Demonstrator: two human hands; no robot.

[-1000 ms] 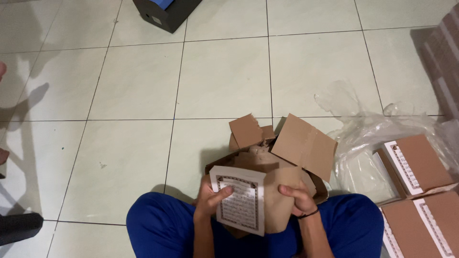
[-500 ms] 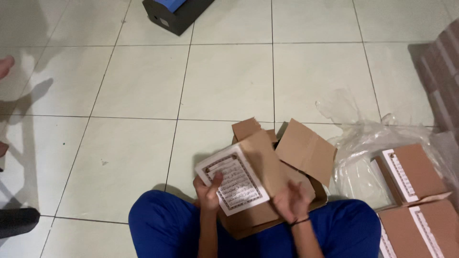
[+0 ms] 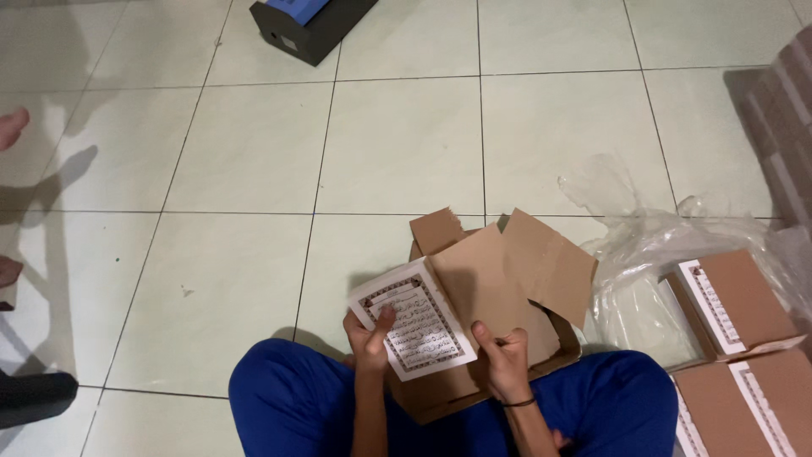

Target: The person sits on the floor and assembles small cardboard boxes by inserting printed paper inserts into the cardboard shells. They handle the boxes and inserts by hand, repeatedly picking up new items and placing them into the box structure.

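Observation:
I sit cross-legged in blue trousers on a tiled floor with an open brown cardboard box in my lap. My left hand grips the lower left of a white printed sheet with a patterned border, thumb on top, holding it against the box's flap. My right hand holds the box's side near the sheet's lower right corner; a dark band circles its wrist. The box's upper flaps stand open and tilted.
Crumpled clear plastic wrap lies to the right, beside two brown cartons with white printed labels. A black and blue device sits at the top. Another person's feet and a dark shoe show at the left edge.
The box has turned and tilted in my lap, and the printed sheet has moved from upright at its front to lying slanted on a flap toward the left.

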